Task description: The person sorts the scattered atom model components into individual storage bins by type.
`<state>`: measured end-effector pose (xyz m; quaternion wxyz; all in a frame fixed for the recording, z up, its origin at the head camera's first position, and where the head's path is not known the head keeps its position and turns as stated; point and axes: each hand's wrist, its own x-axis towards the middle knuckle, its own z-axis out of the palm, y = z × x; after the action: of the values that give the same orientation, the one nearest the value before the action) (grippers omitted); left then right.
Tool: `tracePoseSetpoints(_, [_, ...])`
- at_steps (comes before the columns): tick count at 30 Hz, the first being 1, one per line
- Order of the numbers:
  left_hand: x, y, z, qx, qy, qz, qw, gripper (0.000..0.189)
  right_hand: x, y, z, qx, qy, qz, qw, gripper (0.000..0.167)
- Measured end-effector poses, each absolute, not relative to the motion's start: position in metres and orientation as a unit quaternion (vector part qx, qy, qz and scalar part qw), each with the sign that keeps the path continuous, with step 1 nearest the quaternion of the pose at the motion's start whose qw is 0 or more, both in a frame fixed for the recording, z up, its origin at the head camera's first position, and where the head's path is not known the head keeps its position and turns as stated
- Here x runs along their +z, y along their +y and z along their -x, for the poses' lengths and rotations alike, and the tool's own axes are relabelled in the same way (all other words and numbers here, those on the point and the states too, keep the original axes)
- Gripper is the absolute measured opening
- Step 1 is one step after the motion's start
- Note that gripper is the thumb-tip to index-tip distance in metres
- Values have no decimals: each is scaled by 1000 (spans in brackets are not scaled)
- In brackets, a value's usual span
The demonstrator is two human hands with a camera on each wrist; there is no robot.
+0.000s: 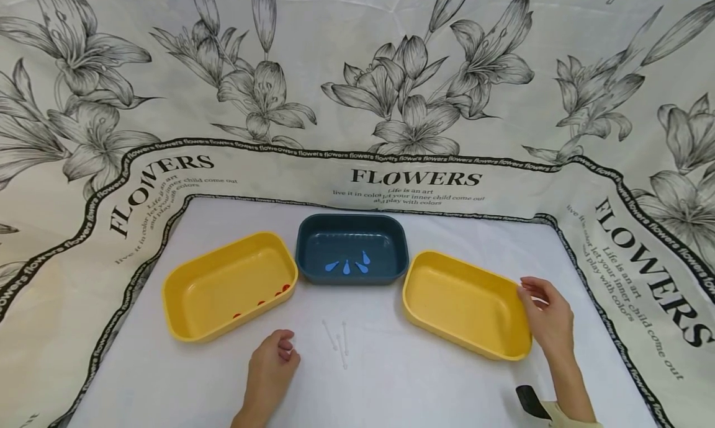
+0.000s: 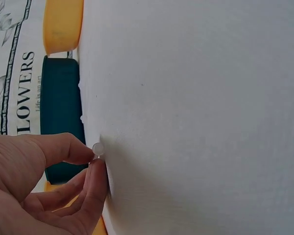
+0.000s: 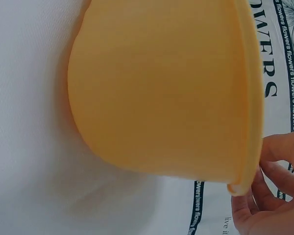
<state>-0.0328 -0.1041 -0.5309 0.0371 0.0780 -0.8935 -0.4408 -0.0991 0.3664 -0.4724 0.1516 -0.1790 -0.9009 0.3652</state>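
Near-left of teal tray point(image 1: 352, 232): your left hand point(image 1: 272, 369), pinching clear knob point(image 2: 98, 148). To right: right hand point(image 1: 549, 316) (grip unclear), touching yellow tray point(image 1: 469, 304).

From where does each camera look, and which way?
Head: head-worn, facing forward and down over the table; left hand and right hand show.
Left wrist: wrist-worn, facing across the table; left hand pinches a small pale piece.
Right wrist: wrist-worn, facing the right yellow tray; right hand at its rim.
Head and right wrist share this tray.
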Motion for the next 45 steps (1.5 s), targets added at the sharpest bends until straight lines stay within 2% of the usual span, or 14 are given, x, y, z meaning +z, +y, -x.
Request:
tracePoseSetpoints(10, [-528,-104,33,-418,-905,-57,47,23,-480,387,101,367,-900,212,101,38])
tracePoseSetpoints(22, [-527,-104,41,-481,-875,-29,46,24,-486,404,99,401,-897,183,33,53])
tracePoseSetpoints(38, [-519,-89,62,-547,-837,-11,23,26,-479,422,106,426,-896,108,-71,64])
tracePoseSetpoints(45, [-516,-81,69,-570,-821,-13,3,24,-479,424,108,437,-889,115,-80,67])
